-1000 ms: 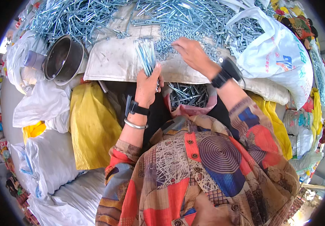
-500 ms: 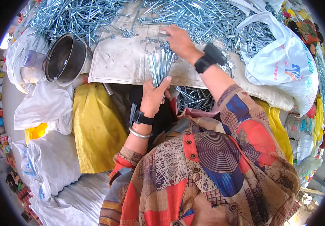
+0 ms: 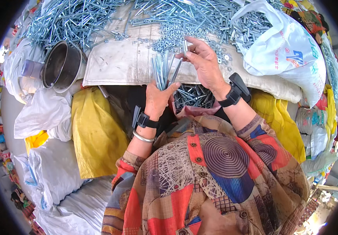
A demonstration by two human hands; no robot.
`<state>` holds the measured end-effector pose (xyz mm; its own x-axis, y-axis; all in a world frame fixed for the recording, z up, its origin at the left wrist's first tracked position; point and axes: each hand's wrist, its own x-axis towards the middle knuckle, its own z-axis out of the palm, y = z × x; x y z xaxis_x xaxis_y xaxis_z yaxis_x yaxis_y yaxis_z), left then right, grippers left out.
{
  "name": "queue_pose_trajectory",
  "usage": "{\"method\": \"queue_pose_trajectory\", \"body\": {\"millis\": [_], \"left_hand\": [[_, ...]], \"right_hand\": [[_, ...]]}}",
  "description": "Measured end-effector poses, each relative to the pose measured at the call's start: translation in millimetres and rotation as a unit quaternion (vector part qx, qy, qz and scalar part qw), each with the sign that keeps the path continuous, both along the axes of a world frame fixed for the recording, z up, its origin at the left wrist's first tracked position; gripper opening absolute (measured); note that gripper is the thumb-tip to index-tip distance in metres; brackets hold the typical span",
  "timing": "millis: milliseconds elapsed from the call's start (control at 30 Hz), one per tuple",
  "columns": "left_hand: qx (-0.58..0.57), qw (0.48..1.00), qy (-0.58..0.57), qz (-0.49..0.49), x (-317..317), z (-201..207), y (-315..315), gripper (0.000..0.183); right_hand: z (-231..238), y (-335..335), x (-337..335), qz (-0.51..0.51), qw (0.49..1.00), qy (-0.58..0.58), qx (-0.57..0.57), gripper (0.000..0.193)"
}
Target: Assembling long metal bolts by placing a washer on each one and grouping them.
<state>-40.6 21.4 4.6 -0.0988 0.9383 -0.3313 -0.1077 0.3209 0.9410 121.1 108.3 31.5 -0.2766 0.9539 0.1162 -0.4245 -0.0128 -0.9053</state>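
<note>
A bundle of long silvery bolts (image 3: 159,70) stands upright in my left hand (image 3: 156,98), whose fingers are wrapped round the lower ends. One bolt (image 3: 175,72) leans out of the bundle toward my right hand (image 3: 207,66). That hand is raised just to the right, thumb and fingers pinching a short shiny metal sleeve (image 3: 185,45). Beyond the hands, many small nuts and washers (image 3: 173,37) lie scattered on the pale cloth (image 3: 118,64). Below the cloth's edge, between my forearms, is a reddish bag (image 3: 194,111) filled with dark metal pieces.
Heaps of long bolts (image 3: 73,25) cover the back left. Short sleeves (image 3: 251,29) are piled at the back right beside a white plastic bag (image 3: 284,58). A dark metal pot (image 3: 61,64) stands left, near a yellow sack (image 3: 96,133) and white sacks (image 3: 55,168).
My right hand has drawn back from the nuts toward the bundle and now holds up a short metal sleeve. One bolt now leans out from the others in my left hand.
</note>
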Motion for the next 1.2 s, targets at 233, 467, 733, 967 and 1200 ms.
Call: {"method": "queue_pose_trajectory", "body": {"millis": [233,467,733,967,1200], "left_hand": [[0.018,1.000,0.011,-0.014,12.2,2.9,-5.4,0.025],[0.016,0.999,0.027,-0.030,18.8,0.8,-6.3,0.024],[0.014,0.997,0.068,-0.040,24.7,1.0,-7.0,0.026],[0.019,0.989,0.130,-0.061,23.7,-5.5,-6.9,0.038],[0.033,0.986,0.147,-0.066,26.2,-5.0,-9.2,0.029]], "right_hand": [[-8.1,-15.6,10.1,-0.026,0.999,0.014,-0.021,0.030],[-12.1,-27.2,18.1,-0.093,0.993,0.070,-0.024,0.030],[-15.6,-34.9,27.1,-0.134,0.989,0.058,-0.009,0.030],[-24.2,-41.4,33.6,-0.155,0.987,0.040,0.002,0.028],[-21.6,-44.1,33.7,-0.142,0.989,0.038,-0.011,0.029]]}}
